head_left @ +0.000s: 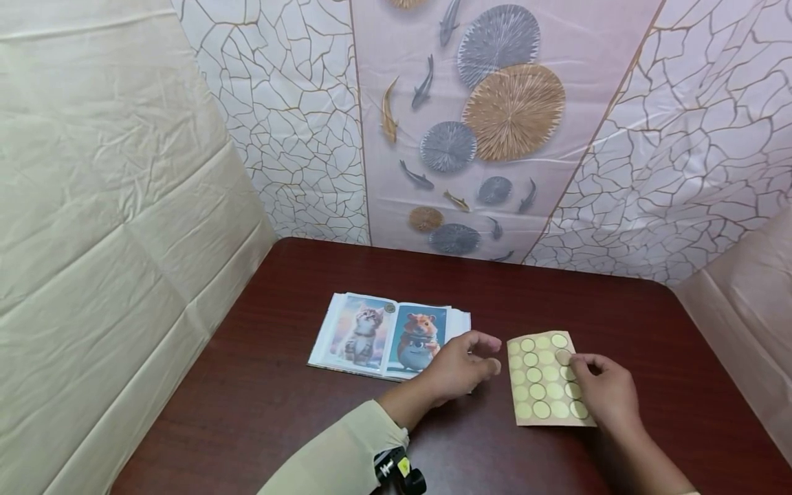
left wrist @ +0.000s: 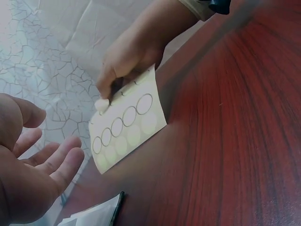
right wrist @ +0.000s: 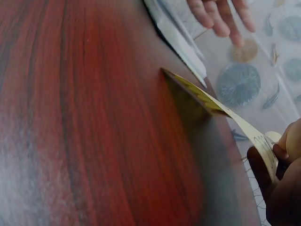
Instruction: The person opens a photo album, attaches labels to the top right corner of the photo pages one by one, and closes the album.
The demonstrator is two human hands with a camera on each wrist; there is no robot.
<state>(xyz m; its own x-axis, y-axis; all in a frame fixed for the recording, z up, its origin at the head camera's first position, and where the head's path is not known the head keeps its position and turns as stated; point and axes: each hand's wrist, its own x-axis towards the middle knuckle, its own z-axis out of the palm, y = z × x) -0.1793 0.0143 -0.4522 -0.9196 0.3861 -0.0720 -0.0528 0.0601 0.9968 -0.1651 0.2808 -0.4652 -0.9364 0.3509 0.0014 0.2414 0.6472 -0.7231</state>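
My right hand (head_left: 609, 395) pinches a sheet of round stickers (head_left: 544, 392) at its right edge. The sheet is pale with rows of yellowish circles, and it tilts up off the table in the right wrist view. By the right thumb a small pale round piece (left wrist: 101, 104) stands out from the sheet. My left hand (head_left: 459, 368) is held between the sheet and a photo album (head_left: 365, 370), its fingers loosely bent with nothing in them. It overlaps the album's lower right corner in the head view. The album lies open, showing a kitten picture (head_left: 361, 337) and a hamster picture (head_left: 421, 337).
The dark reddish-brown table (head_left: 247, 419) carries the album and meets a patterned cloth backdrop (head_left: 445, 206) at its far edge. Pale fabric (head_left: 111, 227) hangs along the left side. A small round sticker (head_left: 390, 308) sits at the kitten picture's upper right corner.
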